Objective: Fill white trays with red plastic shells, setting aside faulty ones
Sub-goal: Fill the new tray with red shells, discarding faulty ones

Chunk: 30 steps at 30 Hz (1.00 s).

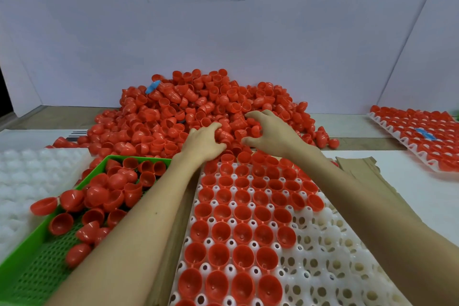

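Observation:
A big pile of red plastic shells (173,112) lies against the back wall. In front of me a white tray (323,251) has red shells seated in its left and far cells; its right near cells are bare. My left hand (202,143) and my right hand (270,131) both reach into the pile's near edge, fingers curled among loose shells. Which shells each hand grips is hidden by the fingers. A green perforated basket (32,278) at the left holds several loose red shells.
Bare white trays (27,176) are stacked at the far left. A filled white tray (422,134) with a blue piece on it lies at the right. Brown cardboard (360,166) sits beside the working tray. A blue piece (152,86) sticks out of the pile's top.

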Tool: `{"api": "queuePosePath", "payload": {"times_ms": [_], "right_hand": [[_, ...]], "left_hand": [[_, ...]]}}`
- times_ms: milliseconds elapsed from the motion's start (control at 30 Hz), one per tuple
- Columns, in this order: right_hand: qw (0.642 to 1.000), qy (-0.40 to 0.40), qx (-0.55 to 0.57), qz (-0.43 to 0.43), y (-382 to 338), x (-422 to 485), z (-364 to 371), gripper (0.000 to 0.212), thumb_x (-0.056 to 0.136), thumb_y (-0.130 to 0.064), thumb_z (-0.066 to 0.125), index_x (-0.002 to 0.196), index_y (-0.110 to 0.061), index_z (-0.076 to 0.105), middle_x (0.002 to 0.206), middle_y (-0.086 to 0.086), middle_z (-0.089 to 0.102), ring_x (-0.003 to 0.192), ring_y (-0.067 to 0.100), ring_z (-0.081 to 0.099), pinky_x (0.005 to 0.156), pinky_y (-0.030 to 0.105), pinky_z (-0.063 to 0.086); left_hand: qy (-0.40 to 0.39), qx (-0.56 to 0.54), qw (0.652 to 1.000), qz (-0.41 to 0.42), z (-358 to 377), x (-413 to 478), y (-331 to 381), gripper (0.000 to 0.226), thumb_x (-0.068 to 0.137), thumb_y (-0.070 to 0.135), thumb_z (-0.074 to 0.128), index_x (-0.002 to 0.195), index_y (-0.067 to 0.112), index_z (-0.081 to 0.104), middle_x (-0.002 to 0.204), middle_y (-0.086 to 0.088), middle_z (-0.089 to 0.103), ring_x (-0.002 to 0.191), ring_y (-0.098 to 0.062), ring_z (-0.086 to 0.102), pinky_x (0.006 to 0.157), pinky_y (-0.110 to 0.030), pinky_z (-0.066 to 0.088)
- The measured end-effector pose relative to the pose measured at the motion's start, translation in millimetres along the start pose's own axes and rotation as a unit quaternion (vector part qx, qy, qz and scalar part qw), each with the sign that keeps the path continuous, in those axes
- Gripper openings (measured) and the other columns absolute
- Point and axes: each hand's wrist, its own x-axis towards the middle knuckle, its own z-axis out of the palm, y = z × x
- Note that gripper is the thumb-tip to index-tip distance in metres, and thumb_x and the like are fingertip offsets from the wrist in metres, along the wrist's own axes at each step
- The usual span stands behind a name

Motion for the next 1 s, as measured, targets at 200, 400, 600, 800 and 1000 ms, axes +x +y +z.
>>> {"api": "queuePosePath", "payload": {"times_ms": [200,400,600,800,1000], "right_hand": [[0.996,-0.090,-0.003,-0.027,-7.4,28.6,25.5,0.068,0.085,-0.036,0.076,0.145,-0.021,0.048,0.135,0.010,0.046,0.120,0.026,0.052,0.103,0.038,0.045],[0.998,0.008,0.050,-0.034,-16.1,43.9,36.3,0.025,0.087,-0.010,0.070,0.112,-0.009,0.070,0.110,0.008,0.063,0.105,0.023,0.057,0.082,0.024,0.043],[0.991,-0.040,0.129,-0.006,-15.4,47.0,29.7,0.010,0.092,-0.013,0.066,0.101,-0.013,0.070,0.106,0.003,0.068,0.099,0.020,0.064,0.080,0.024,0.049],[0.989,0.072,0.124,-0.036,-30.1,38.2,27.9,0.014,0.088,-0.009,0.059,0.089,-0.013,0.072,0.088,0.000,0.071,0.083,0.017,0.067,0.078,0.036,0.057],[0.980,-0.064,0.122,-0.142,-60.1,30.0,22.5,0.008,0.088,-0.021,0.072,0.090,-0.014,0.076,0.079,-0.003,0.071,0.076,0.009,0.066,0.070,0.025,0.052]], "left_hand": [[0.009,0.017,0.999,0.046,3.9,30.1,-17.2,0.047,0.090,0.035,0.066,0.135,0.028,0.052,0.127,-0.006,0.064,0.115,-0.031,0.058,0.090,-0.042,0.048],[-0.001,-0.040,0.997,0.068,-5.9,42.9,-27.5,0.034,0.091,0.017,0.067,0.124,0.024,0.062,0.120,-0.003,0.065,0.105,-0.025,0.062,0.088,-0.038,0.051],[0.081,-0.182,0.980,0.005,-14.9,39.6,-24.9,0.035,0.092,0.003,0.059,0.117,0.028,0.061,0.084,0.006,0.055,0.059,-0.023,0.069,0.045,-0.028,0.057],[0.154,-0.277,0.946,-0.067,-17.3,41.7,-28.2,0.037,0.095,0.002,0.058,0.129,0.017,0.060,0.090,-0.003,0.064,0.067,-0.019,0.071,0.055,-0.034,0.061],[0.187,-0.333,0.917,-0.114,-15.5,38.9,-43.3,0.032,0.095,0.005,0.061,0.126,0.014,0.062,0.104,-0.014,0.070,0.065,-0.015,0.069,0.047,-0.023,0.057]]}}
